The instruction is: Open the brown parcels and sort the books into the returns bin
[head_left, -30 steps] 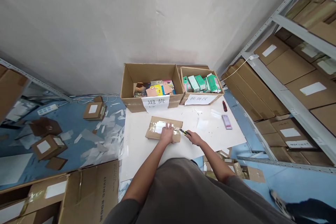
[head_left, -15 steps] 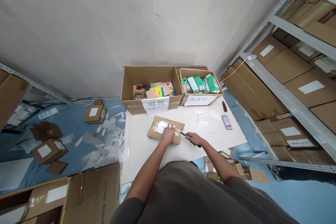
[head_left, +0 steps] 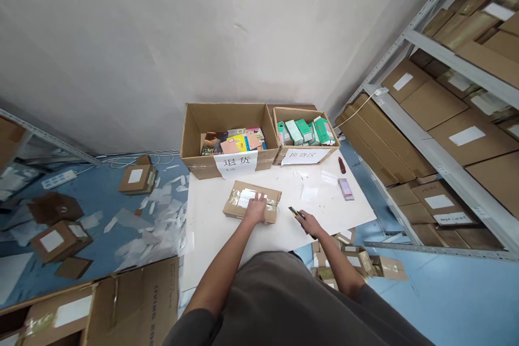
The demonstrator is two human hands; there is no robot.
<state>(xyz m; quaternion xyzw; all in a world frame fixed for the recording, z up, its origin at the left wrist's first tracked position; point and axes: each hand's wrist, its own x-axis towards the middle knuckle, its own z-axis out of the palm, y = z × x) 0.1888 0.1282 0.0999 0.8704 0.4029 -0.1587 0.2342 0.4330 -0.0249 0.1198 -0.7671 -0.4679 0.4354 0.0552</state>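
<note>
A small taped cardboard parcel (head_left: 247, 197) with a white label lies on the white table top (head_left: 211, 238). My left hand (head_left: 257, 210) rests flat on the parcel's near right part, fingers spread. My right hand (head_left: 310, 223) is closed round a utility knife (head_left: 294, 212) with a yellow-and-black body. The knife tip points toward the parcel and stands a short way off its right end.
Two open cartons stand at the table's far edge: a large one (head_left: 225, 119) with books and a smaller one (head_left: 302, 132) with green boxes. A red knife (head_left: 341, 165) and a small pad (head_left: 346, 188) lie right. Shelving with cartons (head_left: 438, 119) lines the right; parcels and scraps litter the floor left.
My right hand has drawn the knife back to the right, away from the parcel's end where its tip was. My left hand stays on the parcel.
</note>
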